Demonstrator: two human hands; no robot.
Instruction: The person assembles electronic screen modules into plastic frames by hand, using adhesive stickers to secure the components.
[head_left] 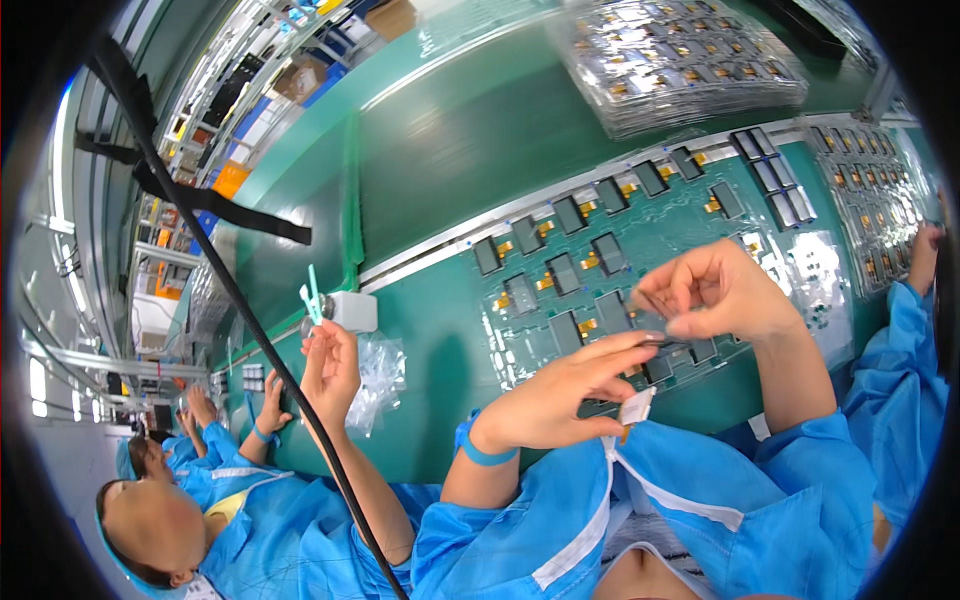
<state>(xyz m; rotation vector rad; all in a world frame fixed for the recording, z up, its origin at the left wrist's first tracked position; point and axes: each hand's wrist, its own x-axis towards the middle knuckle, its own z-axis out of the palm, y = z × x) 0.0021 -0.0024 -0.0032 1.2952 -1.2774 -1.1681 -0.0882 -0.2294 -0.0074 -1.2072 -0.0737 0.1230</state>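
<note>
My left hand (555, 395), with a blue band at its wrist, holds a small display module (637, 404) between thumb and fingers. The module has a pale flat face and an orange tab at its lower end. Just above and to the right, my right hand (735, 290) has its fingers curled in and thumb pressed toward them. Whether something thin sits in that pinch is blurred. Beneath both hands lies a clear plastic tray (505, 350) bearing several dark display modules (563, 272) with orange flex tails. My hands hide part of its near right side.
Stacked clear trays (690, 70) of modules stand at the back. A black holder (775, 178) and another filled tray (860, 210) lie to the right. On the left, a co-worker's hand (330, 370) holds a pale green tool (314, 300) near a white box (353, 312). A black cable (240, 300) crosses the view.
</note>
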